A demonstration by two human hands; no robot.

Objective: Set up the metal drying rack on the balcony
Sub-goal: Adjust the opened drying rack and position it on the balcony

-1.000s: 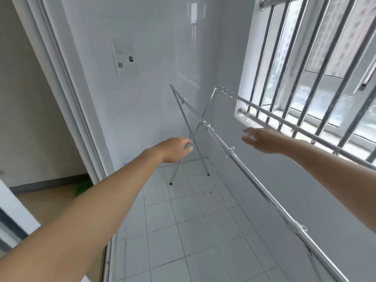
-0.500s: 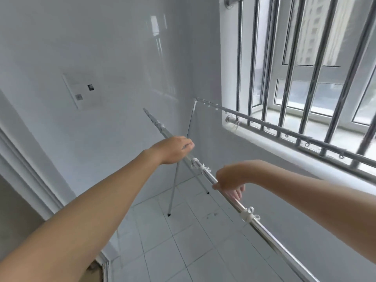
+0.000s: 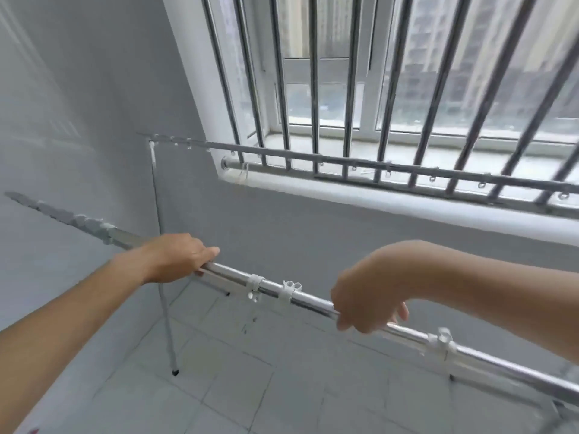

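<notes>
The metal drying rack stands unfolded on the tiled balcony floor. Its near rail (image 3: 308,298) is a shiny steel tube running from left to lower right, with white plastic clips (image 3: 286,289) on it. My left hand (image 3: 180,258) is closed over this rail at the left. My right hand (image 3: 366,303) grips the same rail further right, fingers wrapped under it. The far rail (image 3: 282,155) runs along the window sill. A thin crossed leg (image 3: 166,308) drops to the floor at the left end.
Vertical steel window bars (image 3: 313,79) fill the window behind the far rail. White walls close in at the left and under the sill (image 3: 376,202). White floor tiles (image 3: 238,380) lie below the rack.
My right hand came down from the air onto the near rail and closed on it. My view turned right, toward the window. My left hand kept its hold on the rail.
</notes>
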